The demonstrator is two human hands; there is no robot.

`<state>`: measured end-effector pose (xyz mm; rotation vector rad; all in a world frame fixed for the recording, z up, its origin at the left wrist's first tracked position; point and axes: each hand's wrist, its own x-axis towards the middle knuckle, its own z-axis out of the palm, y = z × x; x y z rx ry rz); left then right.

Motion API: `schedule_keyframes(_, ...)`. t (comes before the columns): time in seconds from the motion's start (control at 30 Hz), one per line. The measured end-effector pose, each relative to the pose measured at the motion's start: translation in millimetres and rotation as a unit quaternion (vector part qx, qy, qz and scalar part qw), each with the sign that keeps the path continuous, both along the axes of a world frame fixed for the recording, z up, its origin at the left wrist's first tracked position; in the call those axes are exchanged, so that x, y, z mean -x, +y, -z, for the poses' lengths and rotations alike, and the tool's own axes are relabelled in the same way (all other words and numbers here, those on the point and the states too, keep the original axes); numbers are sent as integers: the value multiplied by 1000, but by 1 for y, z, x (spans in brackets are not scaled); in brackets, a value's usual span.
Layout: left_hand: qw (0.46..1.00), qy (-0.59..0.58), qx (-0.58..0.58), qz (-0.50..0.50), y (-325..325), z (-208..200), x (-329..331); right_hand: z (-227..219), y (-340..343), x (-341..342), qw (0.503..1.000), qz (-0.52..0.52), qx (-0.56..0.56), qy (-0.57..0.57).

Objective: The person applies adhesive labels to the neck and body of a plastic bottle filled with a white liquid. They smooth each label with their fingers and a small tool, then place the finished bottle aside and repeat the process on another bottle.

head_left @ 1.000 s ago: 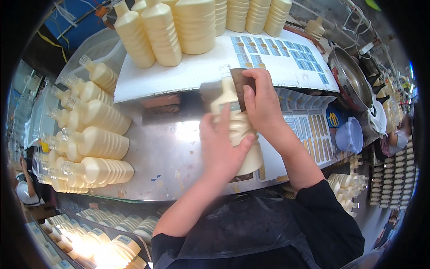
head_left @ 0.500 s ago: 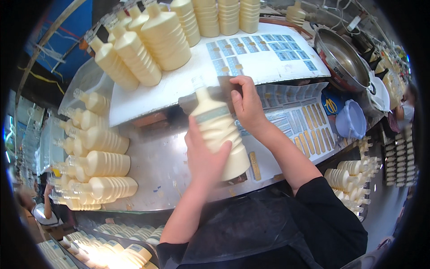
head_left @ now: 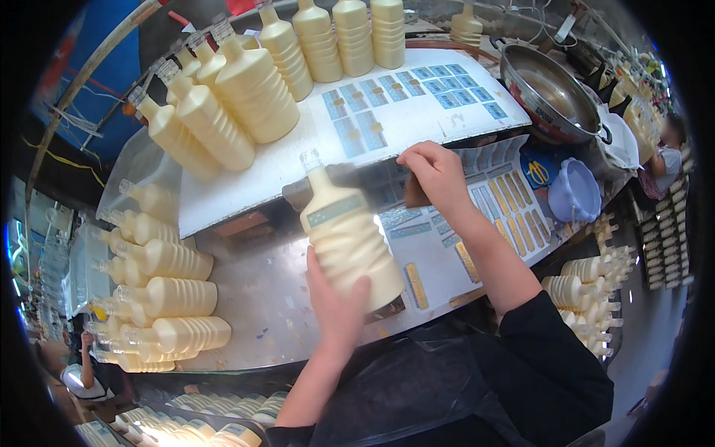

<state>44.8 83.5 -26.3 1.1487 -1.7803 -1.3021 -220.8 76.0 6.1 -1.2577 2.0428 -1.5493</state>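
Note:
My left hand [head_left: 337,302] is closed round the lower body of a cream, ribbed bottle [head_left: 346,249] with a clear threaded neck. The bottle leans over the metal worktop, its neck pointing away from me. A grey-blue patterned label strip [head_left: 334,211] lies across its shoulder. To the right of the bottle and apart from it, my right hand [head_left: 439,175] is closed with bent fingers. A flat brown piece [head_left: 417,193] shows under that hand, pinched by it; its exact kind is unclear. Behind the bottle neck is a dark grey pad [head_left: 298,195].
Cream bottles [head_left: 257,93] stand on a white raised board [head_left: 223,197] with rows of blue labels [head_left: 447,83]. More bottles [head_left: 179,298] lie stacked at left. Gold strips [head_left: 417,286] lie on a sheet. A metal pan [head_left: 547,89] and lilac bucket [head_left: 575,192] sit at right.
My right hand has moved away from the bottle, to the right and slightly nearer me, with the brown piece. My left hand has slid lower on the bottle, baring more of its front.

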Motion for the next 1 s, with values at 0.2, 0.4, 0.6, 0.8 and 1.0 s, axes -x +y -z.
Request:
schedule_keyframes(0.2, 1000, 13, 21, -18, -1, 4, 3, 4, -29, 4, 954, -16, -9, 299)
schedule_keyframes(0.4, 998, 36, 34, -29, -3, 19, -1, -11, -7, 6, 945, -28, -51, 321)
schedule_keyframes(0.6, 998, 54, 30, -21, -4, 27, -1, 9, 88, -3, 902, -174, -129, 374)
schedule_keyframes(0.8, 995, 100, -19, -25, 2, 12, 5, 40, 153, -27, 880, -275, -156, 355)
schedule_keyframes(1.0, 994, 108, -12, -31, 5, 14, 3, 52, 139, -26, 907, -178, -202, 324)
